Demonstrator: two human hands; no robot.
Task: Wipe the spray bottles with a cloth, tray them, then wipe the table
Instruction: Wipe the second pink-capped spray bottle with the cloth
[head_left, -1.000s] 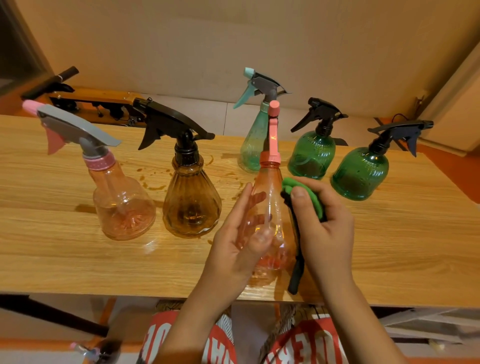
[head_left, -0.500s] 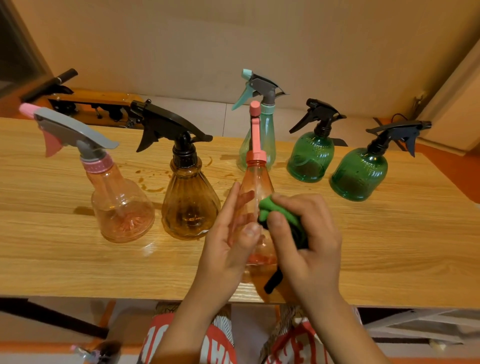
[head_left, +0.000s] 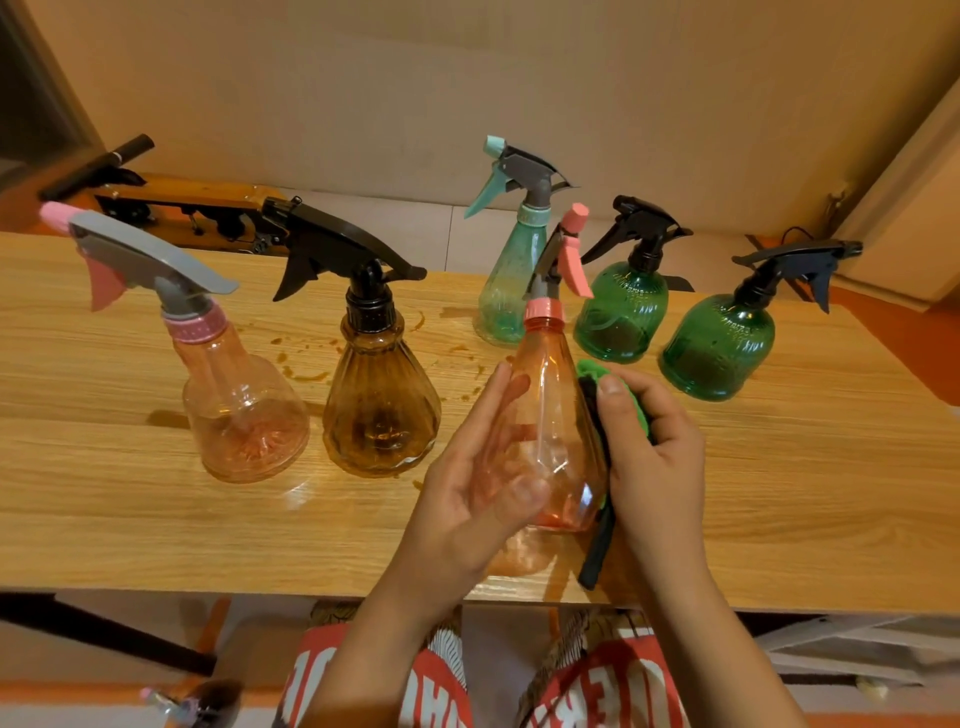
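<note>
The left hand (head_left: 483, 483) held the orange bottle (head_left: 556, 415) close to the front edge of the worktop (head_left: 779, 519). Its grip was closed round the lower body, with the fingers behind and the thumb across the front. The bottle stood nearly upright, its pink trigger head pointing away and to the right. Whether its base touched the wood could not be told.

The right hand (head_left: 649, 457) had its grip closed on a green cloth (head_left: 631, 400), pressing it against the bottle's right side. A dark strip of the cloth hung down beside the bottle, almost to the worktop's front edge.

Five other bottles stood upright further back. A pink bottle (head_left: 244, 410) and a brown bottle (head_left: 382, 400) stood just beside each other on the left, near the left hand. A teal bottle (head_left: 506, 291) stood behind the orange one. Two green bottles (head_left: 621, 312) stood to the right near the far edge, apart from each other and just beyond the right hand.

Brown spill marks (head_left: 306, 364) lay on the wood between and behind the pink and brown bottles. A broad stretch of bare wood ran to the right of the right hand, in front of the green bottles. Another ran along the front edge on the left.
</note>
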